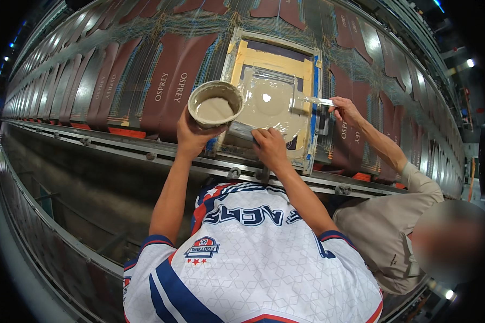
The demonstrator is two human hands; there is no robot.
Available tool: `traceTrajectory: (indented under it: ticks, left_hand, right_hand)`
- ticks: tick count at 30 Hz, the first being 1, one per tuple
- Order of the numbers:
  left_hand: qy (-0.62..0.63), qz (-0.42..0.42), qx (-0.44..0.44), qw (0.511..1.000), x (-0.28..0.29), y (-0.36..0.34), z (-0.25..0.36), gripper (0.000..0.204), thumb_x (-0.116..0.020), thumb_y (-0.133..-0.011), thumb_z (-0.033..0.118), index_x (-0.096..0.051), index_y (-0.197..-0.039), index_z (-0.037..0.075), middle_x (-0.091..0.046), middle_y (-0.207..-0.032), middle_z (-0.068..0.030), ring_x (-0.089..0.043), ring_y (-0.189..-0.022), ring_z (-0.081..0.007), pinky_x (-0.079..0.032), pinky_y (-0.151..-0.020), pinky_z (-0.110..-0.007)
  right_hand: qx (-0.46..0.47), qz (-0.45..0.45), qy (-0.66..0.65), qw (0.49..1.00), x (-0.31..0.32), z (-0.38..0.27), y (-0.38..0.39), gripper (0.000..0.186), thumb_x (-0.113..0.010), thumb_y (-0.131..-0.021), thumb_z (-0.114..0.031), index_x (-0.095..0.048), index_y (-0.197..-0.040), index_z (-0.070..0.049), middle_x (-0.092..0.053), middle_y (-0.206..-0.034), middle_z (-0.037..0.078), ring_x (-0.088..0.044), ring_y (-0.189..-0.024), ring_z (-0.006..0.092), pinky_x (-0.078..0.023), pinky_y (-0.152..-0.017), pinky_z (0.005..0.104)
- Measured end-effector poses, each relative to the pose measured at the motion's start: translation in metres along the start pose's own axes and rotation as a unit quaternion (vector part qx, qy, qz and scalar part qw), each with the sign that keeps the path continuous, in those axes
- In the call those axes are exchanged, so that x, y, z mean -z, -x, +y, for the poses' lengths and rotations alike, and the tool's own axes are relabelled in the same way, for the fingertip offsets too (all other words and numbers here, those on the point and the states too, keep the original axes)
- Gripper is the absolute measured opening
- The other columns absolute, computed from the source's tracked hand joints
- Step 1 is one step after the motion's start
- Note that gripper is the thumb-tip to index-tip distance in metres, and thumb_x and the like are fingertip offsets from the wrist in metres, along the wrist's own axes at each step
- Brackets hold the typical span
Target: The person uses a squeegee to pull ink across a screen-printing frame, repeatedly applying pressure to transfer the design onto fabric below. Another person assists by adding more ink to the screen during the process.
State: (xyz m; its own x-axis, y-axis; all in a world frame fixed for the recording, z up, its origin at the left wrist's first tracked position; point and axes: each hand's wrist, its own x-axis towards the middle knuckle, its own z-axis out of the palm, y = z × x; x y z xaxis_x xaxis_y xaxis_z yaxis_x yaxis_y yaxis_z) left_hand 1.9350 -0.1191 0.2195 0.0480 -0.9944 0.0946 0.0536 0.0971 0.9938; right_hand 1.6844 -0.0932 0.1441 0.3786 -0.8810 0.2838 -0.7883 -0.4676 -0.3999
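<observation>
My left hand [195, 135] grips a crusted tub [215, 92], part-filled with beige paste [215, 110], at the frame's [230, 56] left edge. My right hand [271, 147] grips a grey bar [241, 131]; glossy paste [260, 111] pools within the frame.

The screen frame [277, 43] suggests a printing workshop.

**Around my printing screen [230, 56]**

Panels [178, 86] lie to its left and right; a metal rail [118, 149] runs along the near side. Ink [264, 100] lies in it. My left hand [193, 135] has the tub [221, 90] over its left edge, the squeegee [241, 131] just right, under my right hand [271, 146]. A co-worker's scraper [317, 100] crosses the right edge.
</observation>
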Motion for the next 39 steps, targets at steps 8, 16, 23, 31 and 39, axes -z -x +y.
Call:
traceTrajectory:
  ticks: [8, 16, 23, 31, 39]
  left_hand:
    - [0.051, 0.048, 0.047, 0.996, 0.009, 0.013, -0.026, 0.078, -0.091, -0.066, -0.009, -0.055, -0.134, -0.003, -0.063, -0.132, -0.0124, -0.063, -0.122, -0.0215, -0.055, -0.105, -0.037]
    - [0.015, 0.02, 0.027, 0.999, 0.004, 0.005, -0.046, 0.081, -0.094, -0.065, -0.003, -0.055, -0.136, 0.0, -0.064, -0.13, -0.0098, -0.063, -0.12, -0.0201, -0.053, -0.105, -0.036]
    - [-0.111, -0.043, -0.001, 0.993, -0.025, -0.01, -0.075, 0.102, -0.1, -0.057, 0.012, -0.049, -0.144, 0.003, -0.061, -0.137, -0.0108, -0.059, -0.128, -0.0236, -0.049, -0.109, -0.037]
    - [-0.227, -0.057, -0.037, 0.972, -0.086, -0.027, -0.083, 0.108, -0.102, -0.054, 0.026, -0.049, -0.145, 0.003, -0.058, -0.141, -0.0159, -0.058, -0.13, -0.0306, -0.047, -0.111, -0.041]
    - [-0.112, -0.054, 0.019, 0.992, -0.118, -0.028, -0.045, 0.097, -0.101, -0.059, 0.031, -0.054, -0.139, 0.003, -0.065, -0.131, -0.016, -0.064, -0.122, -0.0291, -0.052, -0.104, -0.041]
  right_hand:
    - [0.055, -0.019, 0.033, 0.998, -0.022, -0.003, 0.021, 0.042, -0.075, -0.074, -0.01, -0.066, -0.115, -0.01, -0.071, -0.11, 0.005, -0.063, -0.095, 0.0258, -0.05, -0.085, 0.0384]
    - [-0.13, -0.026, -0.113, 0.985, 0.053, 0.032, 0.027, 0.039, -0.067, -0.074, 0.0, -0.074, -0.112, -0.007, -0.074, -0.096, 0.011, -0.067, -0.088, 0.0305, -0.055, -0.081, 0.0405]
    - [-0.283, 0.13, -0.364, 0.878, 0.091, 0.071, 0.034, 0.028, -0.07, -0.091, 0.003, -0.069, -0.119, 0.001, -0.072, -0.104, 0.001, -0.062, -0.095, 0.009, -0.05, -0.086, 0.0257]
    - [-0.166, 0.237, -0.426, 0.858, 0.13, 0.058, 0.008, 0.028, -0.078, -0.092, -0.002, -0.067, -0.118, -0.002, -0.07, -0.11, 0.002, -0.062, -0.107, 0.01, -0.047, -0.098, 0.0264]
    - [-0.126, 0.244, -0.464, 0.842, 0.125, 0.071, 0.013, 0.033, -0.074, -0.09, 0.005, -0.067, -0.121, -0.003, -0.07, -0.124, 0.008, -0.063, -0.121, 0.0178, -0.047, -0.109, 0.034]
